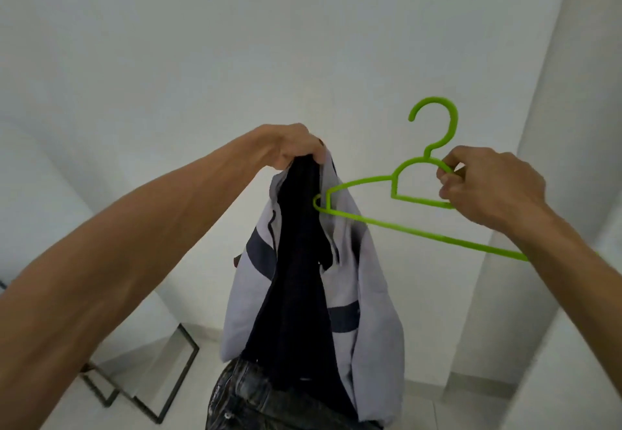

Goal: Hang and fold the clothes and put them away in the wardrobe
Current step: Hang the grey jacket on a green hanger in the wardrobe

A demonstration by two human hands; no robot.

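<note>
A light grey jacket [363, 281] with dark navy bands and a dark lining hangs in the air in front of a white wall. My left hand [292, 148] grips it at the collar, held high. My right hand [488, 187] pinches a bright green plastic hanger [404, 227] near its neck, hook up. The hanger's left tip lies just inside the jacket's opening at the shoulder; its right end is hidden behind my right forearm.
Dark washed jeans [262, 402] lie below the jacket at the bottom of the view. A black metal frame [175, 372] stands at lower left on the pale floor. A white wall corner or panel [538, 194] rises on the right.
</note>
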